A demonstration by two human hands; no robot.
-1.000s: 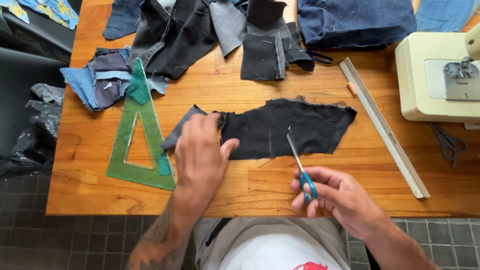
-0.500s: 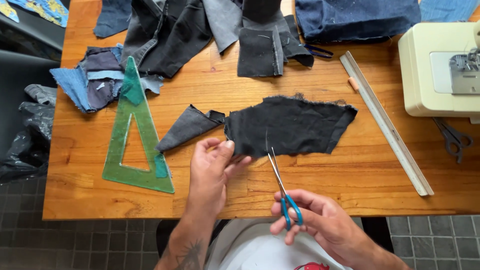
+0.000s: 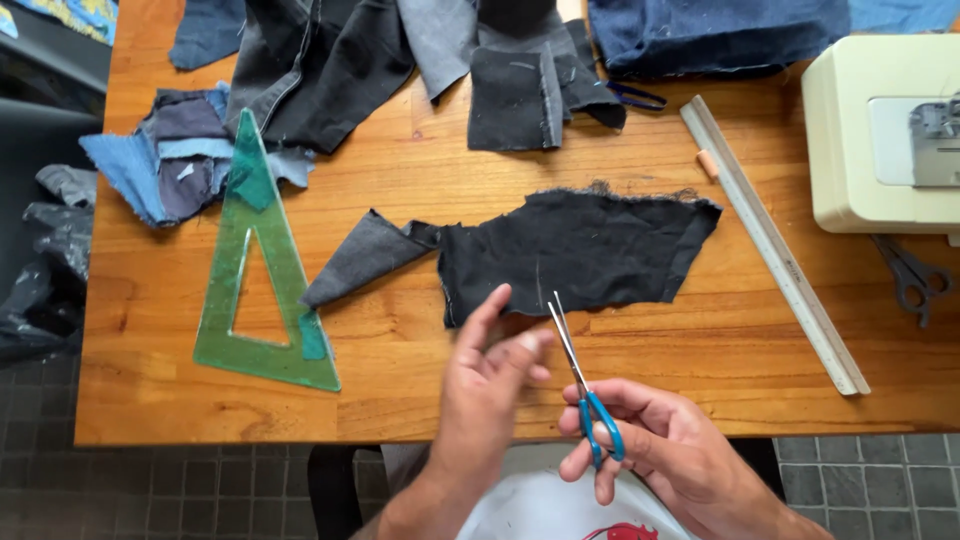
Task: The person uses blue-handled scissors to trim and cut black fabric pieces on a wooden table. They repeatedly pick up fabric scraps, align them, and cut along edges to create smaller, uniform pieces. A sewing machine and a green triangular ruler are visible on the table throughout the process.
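The right hand [image 3: 660, 455] is gripping blue-handled scissors [image 3: 585, 390], blades pointing toward the black fabric piece [image 3: 580, 250] lying flat on the surface [image 3: 400, 340]. The left hand [image 3: 490, 385], fingers released, is hovering near the fabric's edge.

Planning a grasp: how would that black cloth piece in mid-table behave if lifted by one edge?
The black cloth piece is likely floppy: it lies flat, and its left corner is folded over, showing a grey side. Probably light, since it looks thin. The frayed top edge suggests threads may shed if tugged. It seems unlikely to slide freely on the wooden table.
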